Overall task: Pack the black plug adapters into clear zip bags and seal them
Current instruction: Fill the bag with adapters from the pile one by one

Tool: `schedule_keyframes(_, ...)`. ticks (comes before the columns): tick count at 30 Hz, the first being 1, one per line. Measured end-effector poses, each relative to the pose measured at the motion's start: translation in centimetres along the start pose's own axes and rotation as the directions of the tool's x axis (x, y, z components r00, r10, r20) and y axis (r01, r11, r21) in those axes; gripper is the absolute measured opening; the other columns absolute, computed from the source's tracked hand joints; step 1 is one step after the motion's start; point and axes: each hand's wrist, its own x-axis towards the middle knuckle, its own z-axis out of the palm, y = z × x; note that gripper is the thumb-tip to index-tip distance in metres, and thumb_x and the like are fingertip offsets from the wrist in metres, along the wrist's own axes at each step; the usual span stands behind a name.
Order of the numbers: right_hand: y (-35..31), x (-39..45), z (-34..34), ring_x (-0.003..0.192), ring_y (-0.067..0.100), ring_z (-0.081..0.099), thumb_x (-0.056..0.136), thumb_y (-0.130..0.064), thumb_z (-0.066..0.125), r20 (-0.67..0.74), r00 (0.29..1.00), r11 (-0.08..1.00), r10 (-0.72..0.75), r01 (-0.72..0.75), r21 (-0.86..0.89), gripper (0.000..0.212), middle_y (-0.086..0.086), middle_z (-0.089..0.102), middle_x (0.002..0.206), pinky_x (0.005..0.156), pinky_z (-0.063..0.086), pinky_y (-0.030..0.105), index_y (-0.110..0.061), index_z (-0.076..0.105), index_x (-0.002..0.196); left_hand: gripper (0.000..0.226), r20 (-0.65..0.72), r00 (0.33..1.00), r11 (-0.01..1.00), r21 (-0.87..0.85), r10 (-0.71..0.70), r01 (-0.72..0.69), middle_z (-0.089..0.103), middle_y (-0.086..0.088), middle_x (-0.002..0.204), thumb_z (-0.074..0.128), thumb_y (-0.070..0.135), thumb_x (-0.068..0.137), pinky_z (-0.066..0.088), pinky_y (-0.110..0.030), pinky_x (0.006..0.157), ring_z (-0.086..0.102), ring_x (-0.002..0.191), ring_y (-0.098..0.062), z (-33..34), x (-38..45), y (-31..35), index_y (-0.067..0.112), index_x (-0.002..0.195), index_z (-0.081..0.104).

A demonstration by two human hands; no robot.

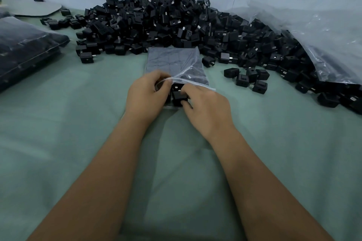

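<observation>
Big pile of adapters point(176, 23) is heaped far centre, the large plastic sack point(323, 45) far right, packed bags point(25, 49) far left. The zip bag point(176, 62) is laid flat on the green cloth point(78, 123), mouth held up by the left hand point(146, 94), fingers curled on the lip. One adapter point(178, 97) is pinched by the right hand point(205, 107) at the mouth. Risks: prongs snagged on the film; lip dropped, mouth collapsed; adapter left across the zip, seal blocked.
</observation>
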Motion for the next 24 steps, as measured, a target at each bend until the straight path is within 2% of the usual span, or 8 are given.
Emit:
schedule_keyframes(4, -0.1, 0.1, 0.3, 0.088, 0.024, 0.061, 0.093, -0.023, 0.050, 0.009, 1.000, 1.000, 0.013, -0.013, -0.019, 0.011, -0.004, 0.066, 0.094, 0.064, 0.047, 0.035, -0.023, 0.059, 0.099, 0.013, 0.005, 1.000, 1.000, -0.010, -0.002, 0.002, 0.069, 0.009, 0.086, 0.059, 0.028, 0.094, 0.052, -0.035, 0.076, 0.062, 0.080, -0.014, -0.1, -0.1, 0.1, 0.023, 0.098, 0.071)
schedule_keyframes(13, 0.0, 0.1, 0.6, 0.092, 0.021, 0.061, 0.093, -0.025, 0.050, -0.023, 1.000, 0.998, -0.012, 0.013, 0.056, 0.019, -0.005, 0.068, 0.099, 0.066, 0.049, 0.035, -0.023, 0.065, 0.104, 0.014, 0.035, 0.999, 0.999, 0.018, 0.027, -0.027, 0.067, 0.008, 0.086, 0.058, 0.026, 0.094, 0.051, -0.036, 0.074, 0.058, 0.077, -0.013, -0.1, -0.2, 0.4, 0.021, 0.099, 0.070)
schedule_keyframes(17, 0.0, 0.2, 0.8, 0.094, 0.020, 0.059, 0.091, -0.021, 0.047, -0.013, 1.000, 0.999, 0.000, 0.001, 0.051, 0.022, -0.005, 0.067, 0.100, 0.066, 0.048, 0.034, -0.022, 0.066, 0.102, 0.022, -0.021, 0.980, 0.957, 0.220, 0.198, -0.189, 0.068, -0.006, 0.098, 0.058, 0.021, 0.086, 0.048, -0.045, 0.082, 0.061, 0.092, -0.028, 0.0, -0.5, 1.3, 0.011, 0.100, 0.071)
schedule_keyframes(19, 0.1, 0.2, 0.8, 0.091, 0.021, 0.059, 0.090, -0.018, 0.048, -0.033, 0.999, 0.998, -0.016, 0.018, 0.065, 0.019, -0.003, 0.067, 0.095, 0.060, 0.040, 0.031, -0.019, 0.066, 0.097, 0.021, -0.043, 0.971, 0.946, 0.239, 0.237, -0.220, 0.066, -0.009, 0.100, 0.060, 0.013, 0.083, 0.047, -0.044, 0.081, 0.059, 0.094, -0.030, 0.4, -0.6, 1.9, 0.009, 0.101, 0.071)
schedule_keyframes(21, 0.1, 0.2, 0.6, 0.090, 0.022, 0.059, 0.088, -0.016, 0.050, -0.063, 0.998, 0.995, -0.016, 0.022, 0.095, 0.018, -0.001, 0.067, 0.094, 0.059, 0.033, 0.027, -0.018, 0.067, 0.095, 0.021, 0.016, 0.969, 0.943, 0.226, 0.248, -0.245, 0.066, -0.007, 0.098, 0.059, 0.009, 0.085, 0.046, -0.043, 0.078, 0.058, 0.094, -0.028, 1.0, -0.9, 2.3, 0.010, 0.102, 0.070)
schedule_keyframes(24, 0.1, 0.1, 0.5, 0.097, 0.021, 0.060, 0.088, -0.015, 0.051, -0.097, 0.994, 0.994, -0.048, 0.058, 0.096, 0.026, -0.002, 0.070, 0.102, 0.065, 0.042, 0.028, -0.018, 0.070, 0.104, 0.020, 0.073, 0.973, 0.954, 0.197, 0.217, -0.227, 0.068, -0.001, 0.096, 0.055, 0.012, 0.088, 0.047, -0.043, 0.076, 0.058, 0.093, -0.023, 1.3, -1.0, 2.3, 0.016, 0.103, 0.069)
